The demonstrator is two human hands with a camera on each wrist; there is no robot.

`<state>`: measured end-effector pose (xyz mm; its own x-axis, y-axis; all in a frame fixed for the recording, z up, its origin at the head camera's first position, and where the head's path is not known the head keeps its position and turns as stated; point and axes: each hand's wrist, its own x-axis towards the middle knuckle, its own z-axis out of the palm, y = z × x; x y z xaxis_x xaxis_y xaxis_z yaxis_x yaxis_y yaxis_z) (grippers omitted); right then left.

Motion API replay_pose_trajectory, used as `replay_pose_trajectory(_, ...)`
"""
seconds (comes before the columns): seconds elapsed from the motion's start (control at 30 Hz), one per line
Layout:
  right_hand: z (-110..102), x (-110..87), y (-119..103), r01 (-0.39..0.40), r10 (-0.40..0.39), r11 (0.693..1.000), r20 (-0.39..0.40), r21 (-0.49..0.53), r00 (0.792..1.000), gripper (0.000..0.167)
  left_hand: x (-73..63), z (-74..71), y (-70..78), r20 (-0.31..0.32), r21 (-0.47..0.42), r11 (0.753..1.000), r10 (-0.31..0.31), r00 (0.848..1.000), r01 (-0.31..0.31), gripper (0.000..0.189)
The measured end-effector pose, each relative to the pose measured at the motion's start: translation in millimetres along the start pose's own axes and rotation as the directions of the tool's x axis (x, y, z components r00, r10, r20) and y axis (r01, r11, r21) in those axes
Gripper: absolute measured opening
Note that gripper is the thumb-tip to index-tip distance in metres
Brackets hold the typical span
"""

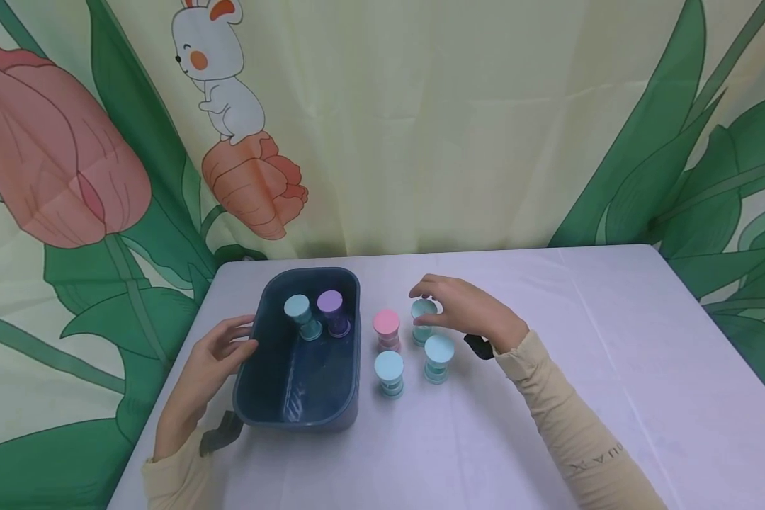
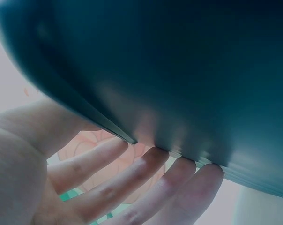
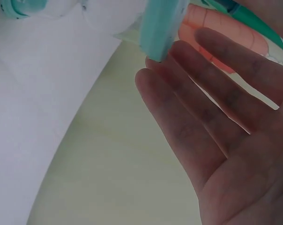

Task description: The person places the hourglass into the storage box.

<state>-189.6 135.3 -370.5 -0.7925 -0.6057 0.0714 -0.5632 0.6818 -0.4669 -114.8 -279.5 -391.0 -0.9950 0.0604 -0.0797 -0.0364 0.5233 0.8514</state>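
Observation:
A dark blue plastic basin (image 1: 293, 421) stands at the table's left, holding a light-blue hourglass (image 1: 297, 306) and a purple hourglass (image 1: 330, 302). Against its outer left wall, my left hand (image 1: 219, 354) rests with extended fingertips, as the left wrist view also shows. My right hand (image 1: 462, 304) reaches over the back light-blue hourglass (image 1: 424, 307), fingers on the far side and thumb on the near side. In the right wrist view, long fingers (image 3: 188, 131) lie by its teal end (image 3: 160, 30); a firm grip is not visible.
Right of the basin stand a pink hourglass (image 1: 386, 324) and two more light-blue ones, a nearer hourglass (image 1: 389, 367) and another hourglass (image 1: 439, 350) close below my right hand. A white cloth covers the table (image 1: 580, 319). Behind it hangs a printed curtain (image 1: 421, 142).

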Motion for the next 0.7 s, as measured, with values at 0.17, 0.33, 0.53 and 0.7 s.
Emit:
replay_pose_trajectory(0.17, 5, -2.1, 4, 0.015, -0.015, 1.0, -0.009, 0.007, 1.0, 0.046, 0.1, -0.3, 0.3, -0.001, 0.003, 1.0, -0.005, 1.0, 0.005, 0.058)
replay_pose_trajectory(0.33, 11, -1.9, 8, 0.012, -0.012, 1.0, -0.009, 0.016, 1.0, 0.044, 0.1, -0.1, -0.9, -0.003, 0.005, 1.0, -0.002, 1.0, 0.002, 0.057)
replay_pose_trajectory(0.53, 13, -0.6, 9, 0.008, -0.008, 1.0, 0.002, 0.023, 1.0, 0.043, 0.1, -0.3, -0.3, 0.003, -0.008, 1.0, -0.012, 1.0, 0.012, 0.058)
replay_pose_trajectory(0.7, 13, 0.4, 9, 0.03, -0.03, 1.0, -0.01, 0.004, 1.0, 0.04, 0.1, -1.0, -0.5, 0.005, -0.012, 1.0, -0.017, 1.0, 0.018, 0.059)
